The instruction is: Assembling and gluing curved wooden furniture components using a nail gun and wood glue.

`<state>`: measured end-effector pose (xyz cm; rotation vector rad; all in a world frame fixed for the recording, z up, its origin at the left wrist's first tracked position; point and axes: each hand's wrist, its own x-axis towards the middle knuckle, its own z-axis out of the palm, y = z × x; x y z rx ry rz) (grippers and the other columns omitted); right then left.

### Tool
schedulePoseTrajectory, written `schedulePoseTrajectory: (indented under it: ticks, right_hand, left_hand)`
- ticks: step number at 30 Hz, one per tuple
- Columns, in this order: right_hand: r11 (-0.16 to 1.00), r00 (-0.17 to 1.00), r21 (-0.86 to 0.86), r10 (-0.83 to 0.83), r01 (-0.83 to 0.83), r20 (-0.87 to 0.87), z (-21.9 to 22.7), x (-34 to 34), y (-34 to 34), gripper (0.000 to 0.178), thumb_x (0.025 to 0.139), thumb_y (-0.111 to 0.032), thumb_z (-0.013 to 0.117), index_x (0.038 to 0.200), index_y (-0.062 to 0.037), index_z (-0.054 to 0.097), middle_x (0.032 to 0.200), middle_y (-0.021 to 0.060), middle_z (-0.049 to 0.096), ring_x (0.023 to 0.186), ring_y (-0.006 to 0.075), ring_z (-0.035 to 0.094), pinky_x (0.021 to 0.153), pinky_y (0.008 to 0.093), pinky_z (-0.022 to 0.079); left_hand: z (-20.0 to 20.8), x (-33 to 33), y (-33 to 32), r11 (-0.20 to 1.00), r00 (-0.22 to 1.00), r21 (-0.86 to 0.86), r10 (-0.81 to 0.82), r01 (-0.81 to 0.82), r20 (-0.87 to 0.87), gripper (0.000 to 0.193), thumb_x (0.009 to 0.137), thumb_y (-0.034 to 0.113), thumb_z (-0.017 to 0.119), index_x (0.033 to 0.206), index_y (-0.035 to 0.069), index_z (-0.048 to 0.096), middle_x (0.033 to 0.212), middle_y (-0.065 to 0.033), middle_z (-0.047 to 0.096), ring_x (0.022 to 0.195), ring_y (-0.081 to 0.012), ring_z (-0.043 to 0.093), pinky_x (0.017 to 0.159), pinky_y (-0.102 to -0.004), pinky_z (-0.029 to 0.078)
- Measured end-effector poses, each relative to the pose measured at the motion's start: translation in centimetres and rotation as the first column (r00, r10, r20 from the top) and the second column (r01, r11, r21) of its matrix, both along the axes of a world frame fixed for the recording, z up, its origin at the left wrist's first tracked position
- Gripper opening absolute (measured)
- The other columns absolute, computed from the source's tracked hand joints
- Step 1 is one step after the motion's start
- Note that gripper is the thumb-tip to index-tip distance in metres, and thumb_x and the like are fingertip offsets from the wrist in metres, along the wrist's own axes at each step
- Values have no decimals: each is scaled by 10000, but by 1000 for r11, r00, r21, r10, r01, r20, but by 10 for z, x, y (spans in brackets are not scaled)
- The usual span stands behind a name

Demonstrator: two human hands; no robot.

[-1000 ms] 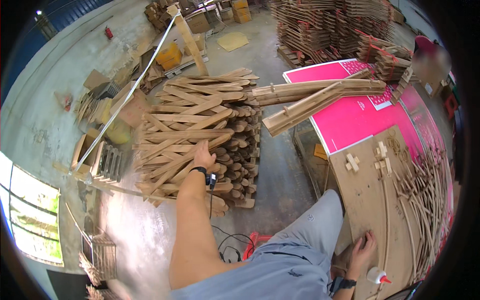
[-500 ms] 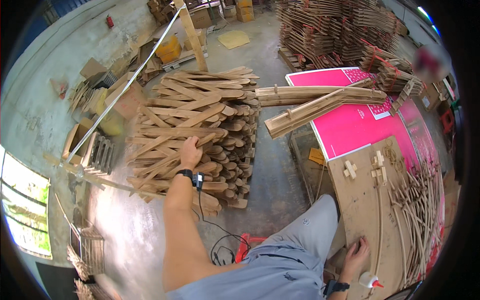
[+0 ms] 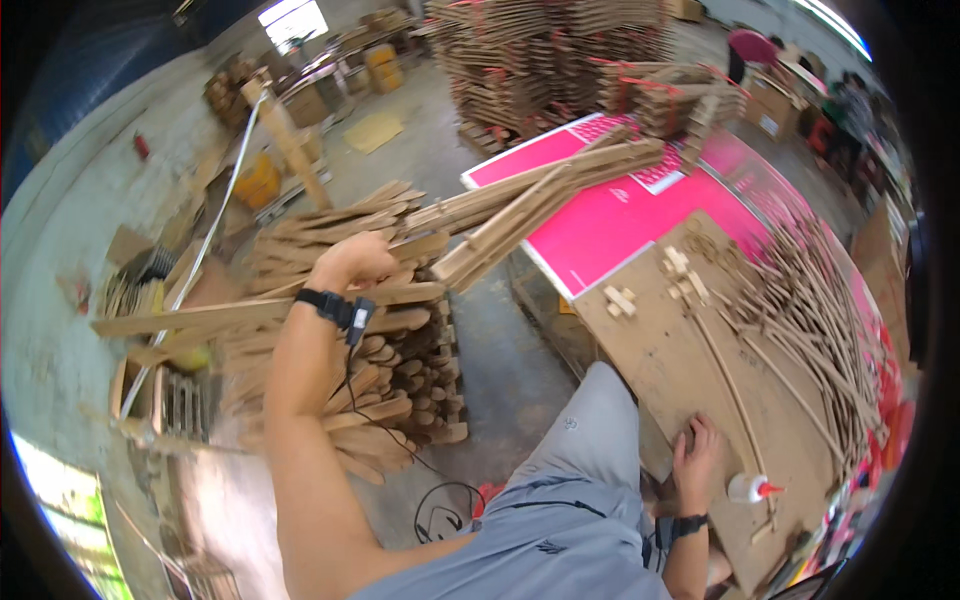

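Note:
My left hand point(image 3: 355, 262) is closed over a stack of flat wooden slats. A long slat point(image 3: 215, 317) juts left past the stack under my wrist; it appears to be in my grip, though the fingertips are hidden. The stack point(image 3: 375, 380) has rounded slat ends facing right. At the right, my right hand point(image 3: 698, 462) lies on the brown work board point(image 3: 655, 350), fingers loosely bent and apart, holding nothing. Close by it are a white glue bottle point(image 3: 748, 488) with a red tip and a thin curved wooden strip point(image 3: 725, 385).
Small wooden cross pieces point(image 3: 620, 301) and many thin sticks point(image 3: 800, 320) lie on the board. Grooved wooden lengths point(image 3: 540, 205) bridge from the stack to a pink sheet point(image 3: 590, 250). Bundled slats point(image 3: 550, 70) stand behind. A cable point(image 3: 400, 435) hangs from my left wrist. Other people point(image 3: 755, 50) are far right.
My left hand has moved away from me, and a long slat now sticks out left of the stack. The view has turned right. My right hand stays on the board.

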<state>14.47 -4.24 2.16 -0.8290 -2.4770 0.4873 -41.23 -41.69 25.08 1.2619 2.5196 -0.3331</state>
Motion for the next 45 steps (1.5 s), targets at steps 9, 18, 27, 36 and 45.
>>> schedulePoseTrajectory:
  ticks: [9,18,27,36,45]
  right_hand:
    - [961,948,-253,27,-112,-318,23,0,-13,315,881,-94,742,1188,-54,684,1293,151,679,1227,359,616,1054,452,490]
    - [553,786,-655,1,-515,-618,118,2,-26,509,942,-198,771,1385,-34,585,1268,62,682,1138,168,642,1006,337,510]
    - [785,536,-455,-190,-420,-822,177,27,-15,798,879,-214,828,1530,-31,403,1371,68,618,1230,175,591,1089,335,465]
    - [676,388,-482,-301,-558,-871,187,39,-24,984,849,-189,842,1614,-45,240,1543,48,483,1356,152,490,1166,348,402]
    - [670,392,-420,-204,-612,-897,195,93,7,799,886,-98,762,1564,-54,343,1565,128,452,1448,234,437,1197,425,394]
  left_hand:
    - [117,182,150,864,875,392,-106,317,-473,176,801,138,694,872,0,611,811,-259,626,814,-494,585,734,-565,461]
    - [111,375,307,296,529,477,-696,828,-486,344,678,139,769,971,78,600,868,-135,606,811,-384,633,700,-471,503]
    - [74,537,340,-146,71,363,-850,920,-522,242,869,253,638,983,49,579,795,-72,531,734,-227,571,664,-360,442]
    - [54,562,328,-240,5,441,-874,865,-487,332,918,292,642,1132,39,621,957,-103,604,858,-253,616,759,-356,487]
    - [62,402,350,277,517,608,-815,744,-260,1029,642,277,916,1548,106,461,1399,-206,550,1291,-393,536,1083,-513,422]
